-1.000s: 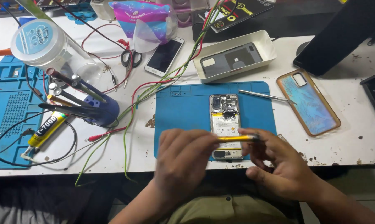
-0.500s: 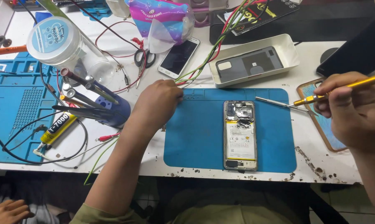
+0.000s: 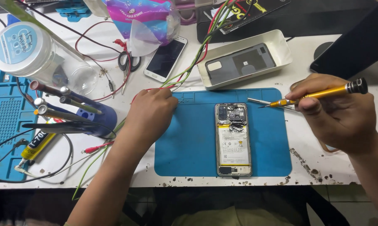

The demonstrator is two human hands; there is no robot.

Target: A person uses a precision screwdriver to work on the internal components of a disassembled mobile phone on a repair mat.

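The opened phone (image 3: 233, 140) lies face down on the blue mat (image 3: 189, 142), its inner parts up and free of both hands. The right hand (image 3: 337, 115) is right of the mat, fingers clenched round a yellow screwdriver (image 3: 318, 94), tip pointing toward tweezers (image 3: 266, 101) at the mat's upper right edge. The left hand (image 3: 149, 113) rests at the mat's upper left corner, fingers curled on the wires (image 3: 184, 71), perhaps to clear them. Half a second earlier, both hands sat much the same.

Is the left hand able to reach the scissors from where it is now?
Probably yes. The left hand rests at the blue mat's corner, and the scissors lie just beyond it on the table; only loose wires run nearby, nothing solid blocks the way.
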